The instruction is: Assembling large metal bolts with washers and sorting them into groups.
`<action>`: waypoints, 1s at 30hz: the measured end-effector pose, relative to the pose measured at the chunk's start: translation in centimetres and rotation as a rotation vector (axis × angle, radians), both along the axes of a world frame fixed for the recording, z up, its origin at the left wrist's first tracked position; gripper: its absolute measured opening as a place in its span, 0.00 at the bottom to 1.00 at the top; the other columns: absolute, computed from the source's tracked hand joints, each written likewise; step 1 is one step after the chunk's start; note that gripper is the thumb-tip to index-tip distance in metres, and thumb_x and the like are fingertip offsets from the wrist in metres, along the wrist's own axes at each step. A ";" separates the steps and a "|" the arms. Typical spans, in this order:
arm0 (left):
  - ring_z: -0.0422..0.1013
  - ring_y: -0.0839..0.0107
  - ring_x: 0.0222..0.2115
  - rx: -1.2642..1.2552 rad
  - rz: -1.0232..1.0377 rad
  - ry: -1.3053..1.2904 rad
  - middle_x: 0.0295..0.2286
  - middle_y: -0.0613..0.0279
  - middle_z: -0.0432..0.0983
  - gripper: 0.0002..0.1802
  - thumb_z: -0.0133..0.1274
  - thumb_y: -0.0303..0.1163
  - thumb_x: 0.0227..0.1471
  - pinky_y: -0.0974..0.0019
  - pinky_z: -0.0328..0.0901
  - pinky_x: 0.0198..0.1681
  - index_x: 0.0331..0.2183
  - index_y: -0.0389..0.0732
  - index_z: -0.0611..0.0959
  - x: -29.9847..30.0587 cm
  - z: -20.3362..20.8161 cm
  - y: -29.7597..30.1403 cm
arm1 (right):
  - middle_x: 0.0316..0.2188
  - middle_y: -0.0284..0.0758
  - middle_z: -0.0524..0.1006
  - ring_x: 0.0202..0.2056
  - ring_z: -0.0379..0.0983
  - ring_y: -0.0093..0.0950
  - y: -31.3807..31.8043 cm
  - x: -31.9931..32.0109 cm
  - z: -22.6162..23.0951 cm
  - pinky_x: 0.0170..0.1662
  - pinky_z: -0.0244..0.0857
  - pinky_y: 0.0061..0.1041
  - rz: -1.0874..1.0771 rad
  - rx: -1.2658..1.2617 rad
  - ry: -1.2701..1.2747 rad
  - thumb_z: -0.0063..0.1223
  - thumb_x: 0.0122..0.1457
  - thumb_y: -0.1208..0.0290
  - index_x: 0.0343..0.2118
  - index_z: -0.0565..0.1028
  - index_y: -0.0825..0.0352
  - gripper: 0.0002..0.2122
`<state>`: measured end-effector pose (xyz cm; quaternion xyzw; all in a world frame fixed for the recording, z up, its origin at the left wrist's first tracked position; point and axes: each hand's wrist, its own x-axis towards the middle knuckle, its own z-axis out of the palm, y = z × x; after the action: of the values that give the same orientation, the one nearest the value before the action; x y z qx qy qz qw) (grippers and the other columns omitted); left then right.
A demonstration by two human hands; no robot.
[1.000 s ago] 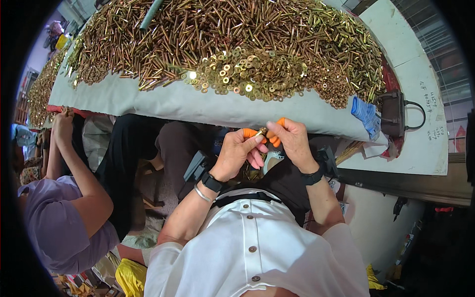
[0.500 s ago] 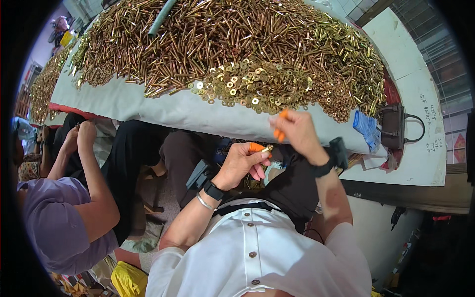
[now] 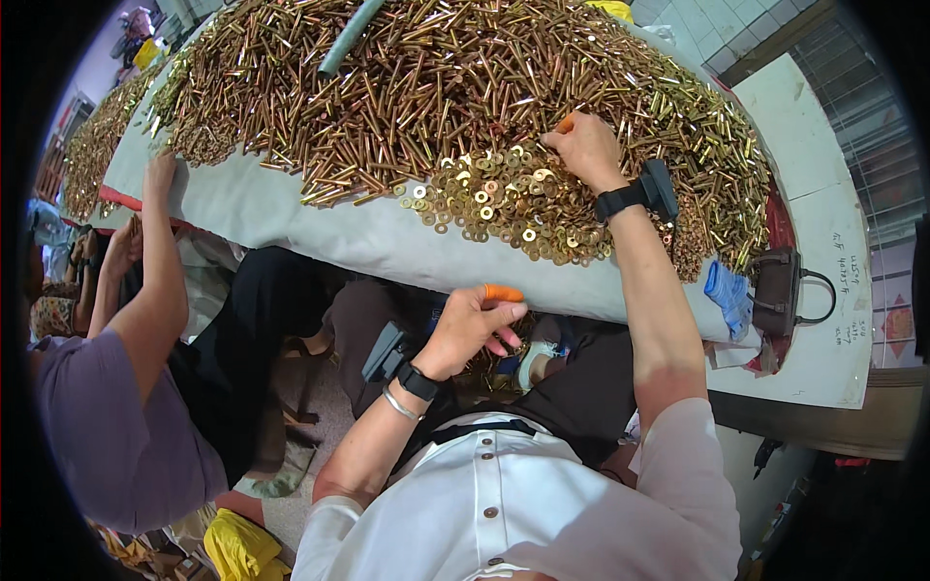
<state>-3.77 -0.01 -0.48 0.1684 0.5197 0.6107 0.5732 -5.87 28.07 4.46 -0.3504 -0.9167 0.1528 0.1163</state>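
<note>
My left hand [image 3: 469, 331] hovers in front of the table's near edge, above my lap. Its thumb and its index finger, which wears an orange finger cot [image 3: 502, 293], are apart with nothing between them. My right hand [image 3: 589, 153] is over the far side of a heap of brass washers [image 3: 484, 198], where it meets a large pile of copper- and gold-coloured metal rods [image 3: 387, 107]. An orange finger cot shows there too. The right fingers are pinched together at the pile; what they hold, if anything, is too small to make out.
Small nuts [image 3: 690, 247] lie right of the washers. A grey-green tube [image 3: 349, 39] rests on the rods. At the right are a blue cloth [image 3: 728, 298] and a dark brown handbag [image 3: 778, 290]. Close on my left sits a co-worker in purple [image 3: 116, 426], one hand on the table.
The brass fastener in my left hand is gone from its fingers. My right hand has moved away from the left and forward onto the pile. The co-worker's hand has reached to the table.
</note>
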 end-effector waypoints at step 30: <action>0.74 0.71 0.31 0.263 0.493 -0.334 0.33 0.55 0.78 0.16 0.50 0.32 0.55 0.69 0.70 0.37 0.41 0.30 0.76 1.2 2.5 2.3 | 0.26 0.29 0.75 0.25 0.69 0.14 -13.6 11.8 -0.1 0.26 0.62 0.15 0.225 -0.604 0.793 0.55 0.55 0.77 0.36 0.75 0.70 0.06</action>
<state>-2.62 2.27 2.04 0.0075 0.3601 0.8124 0.4586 5.94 14.47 4.32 -0.1825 -0.7490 0.5439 0.3315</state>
